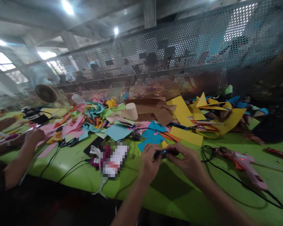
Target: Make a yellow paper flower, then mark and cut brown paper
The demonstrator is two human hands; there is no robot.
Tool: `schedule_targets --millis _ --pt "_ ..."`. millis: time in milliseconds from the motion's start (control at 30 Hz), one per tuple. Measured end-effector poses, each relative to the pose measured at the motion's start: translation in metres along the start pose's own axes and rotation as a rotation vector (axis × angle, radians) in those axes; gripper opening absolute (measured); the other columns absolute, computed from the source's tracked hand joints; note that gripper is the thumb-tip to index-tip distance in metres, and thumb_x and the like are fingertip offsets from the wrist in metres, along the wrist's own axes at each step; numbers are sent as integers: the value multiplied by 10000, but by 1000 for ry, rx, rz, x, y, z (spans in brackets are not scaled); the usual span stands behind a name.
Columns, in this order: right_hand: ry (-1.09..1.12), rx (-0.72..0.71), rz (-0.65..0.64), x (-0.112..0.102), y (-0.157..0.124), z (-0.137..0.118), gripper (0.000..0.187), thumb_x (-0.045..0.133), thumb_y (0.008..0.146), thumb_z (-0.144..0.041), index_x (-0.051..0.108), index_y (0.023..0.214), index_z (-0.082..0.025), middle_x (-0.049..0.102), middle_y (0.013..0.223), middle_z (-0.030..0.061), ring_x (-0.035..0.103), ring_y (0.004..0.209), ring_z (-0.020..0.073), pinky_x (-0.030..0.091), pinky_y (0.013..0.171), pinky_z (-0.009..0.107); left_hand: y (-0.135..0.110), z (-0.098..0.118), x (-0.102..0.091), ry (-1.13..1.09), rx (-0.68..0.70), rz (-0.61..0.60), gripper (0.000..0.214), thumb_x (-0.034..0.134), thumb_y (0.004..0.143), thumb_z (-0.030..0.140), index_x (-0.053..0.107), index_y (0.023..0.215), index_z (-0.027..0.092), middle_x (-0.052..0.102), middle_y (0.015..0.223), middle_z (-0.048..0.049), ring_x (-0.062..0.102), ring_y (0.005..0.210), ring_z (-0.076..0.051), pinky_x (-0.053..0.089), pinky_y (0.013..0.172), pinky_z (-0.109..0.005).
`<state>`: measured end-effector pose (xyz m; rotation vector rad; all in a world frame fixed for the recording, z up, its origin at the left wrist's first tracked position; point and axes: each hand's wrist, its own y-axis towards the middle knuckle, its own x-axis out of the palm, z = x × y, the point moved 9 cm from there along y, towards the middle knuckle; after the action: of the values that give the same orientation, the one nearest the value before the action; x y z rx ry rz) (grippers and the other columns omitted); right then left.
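Both my hands meet over the green table (129,188), pinching a small dark blue piece (163,153) between them; its kind cannot be made out. My left hand (150,161) has its fingers curled round the left end. From the other side, the thumb and fingers of my right hand (187,158) close on the right end. Just behind my hands lie blue sheets (153,136) and a bit of yellow (164,144). A pink glue gun (244,166) with a lit red light rests to the right of my right hand.
Scissors (206,128) lie among yellow sheets (187,135). A heap of coloured scraps (85,121) and a paper roll (131,111) stand before the perforated metal screen (155,62). A phone-like object (114,161) and cables lie left. Another person's hand (35,136) works at far left.
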<state>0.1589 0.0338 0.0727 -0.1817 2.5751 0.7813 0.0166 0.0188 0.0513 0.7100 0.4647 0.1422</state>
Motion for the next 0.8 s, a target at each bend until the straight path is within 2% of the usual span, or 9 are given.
schedule_targets --millis 100,267,400,533,633,800 --pt "-34 -6 -6 0 -1 -1 95 614 827 -207 699 871 -215 741 798 34 671 670 183 527 601 280 -2 -5 -1 -44 -51 22 22 598 890 199 602 883 219 654 878 -40 600 865 -199 477 778 -331" --pt "-133 -14 -59 7 -5 4 157 552 828 -160 672 911 -218 726 857 44 670 727 189 515 640 289 -5 -3 1 -67 -68 -6 205 582 777 45 570 897 211 627 886 -34 609 870 -195 491 795 -329" --pt "-159 -13 -14 5 -7 4 137 549 799 -157 645 878 -213 704 793 37 659 704 195 496 620 294 -4 3 3 -102 -69 -35 282 584 726 33 566 952 201 620 938 -40 612 913 -201 494 828 -341" --pt "-104 29 19 0 -7 4 115 549 776 -156 632 836 -208 690 764 30 632 654 175 485 595 279 -4 3 12 -153 -141 -155 334 610 775 102 555 1091 197 641 1052 -68 613 997 -217 487 878 -360" --pt "-46 36 49 -3 -5 5 105 550 770 -160 630 816 -210 675 743 16 614 640 164 485 589 268 -7 -1 19 -122 -190 -247 244 580 838 154 561 1077 201 653 999 -56 614 917 -204 481 796 -326" --pt "52 74 -6 2 -2 11 74 606 818 -220 657 869 -203 692 787 29 645 712 185 520 656 297 -8 -11 18 -38 -205 -220 163 522 888 186 554 1047 207 641 984 -60 595 892 -209 453 777 -327"
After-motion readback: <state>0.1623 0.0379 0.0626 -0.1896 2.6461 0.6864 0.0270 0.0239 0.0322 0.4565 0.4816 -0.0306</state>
